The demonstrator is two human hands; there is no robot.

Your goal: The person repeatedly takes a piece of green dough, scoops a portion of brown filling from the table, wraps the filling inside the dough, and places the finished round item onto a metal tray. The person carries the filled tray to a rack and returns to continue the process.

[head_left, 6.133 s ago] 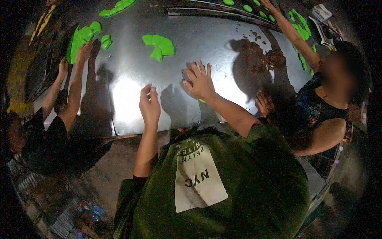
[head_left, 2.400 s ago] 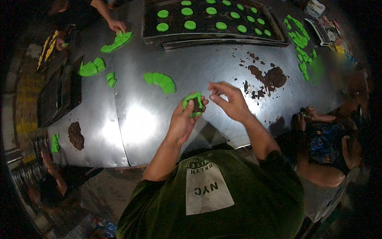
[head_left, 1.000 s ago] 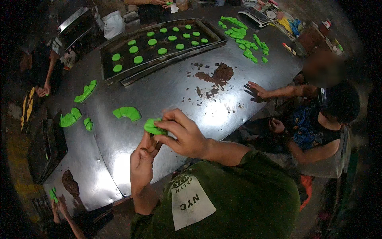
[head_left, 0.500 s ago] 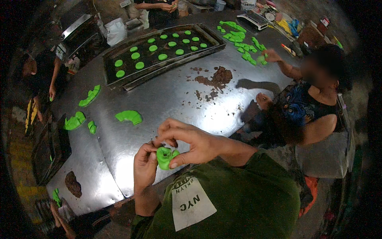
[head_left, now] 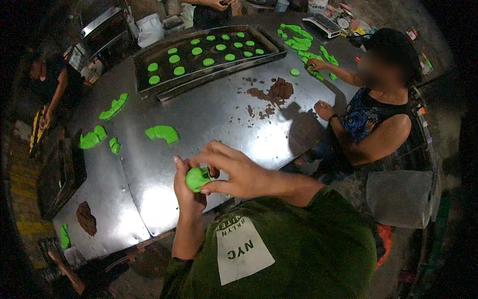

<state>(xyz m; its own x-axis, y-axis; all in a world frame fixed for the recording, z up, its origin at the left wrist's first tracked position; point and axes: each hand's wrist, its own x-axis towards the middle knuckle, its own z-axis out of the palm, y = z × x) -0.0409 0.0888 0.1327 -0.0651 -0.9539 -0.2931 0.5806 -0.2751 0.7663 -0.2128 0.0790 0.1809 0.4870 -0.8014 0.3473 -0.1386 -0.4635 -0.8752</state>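
A rounded piece of bright green dough (head_left: 195,180) is held between my two hands, above the near edge of the metal table. My left hand (head_left: 186,197) cradles it from the left, fingers curled behind it. My right hand (head_left: 231,172) grips its right side, with the thumb low on the dough and the fingers arched over the top. A fold shows on its upper right. The fingertips behind the dough are partly hidden. Just beyond my hands lies a curved row of green dough pieces (head_left: 162,133).
On the metal table (head_left: 199,114) stands a dark tray (head_left: 164,94) of flat green dough rounds. Brown crumbly filling (head_left: 281,90) lies beyond my hands, and a brown lump (head_left: 86,218) at left. A co-worker (head_left: 383,114) sits at right by more green pieces (head_left: 298,42); others work around the table.
The dough's open hollow, facing up before, is now closed or turned from view, leaving a rounded side. My hands have risen slightly. The right co-worker leaned in; a green round now lies before them.
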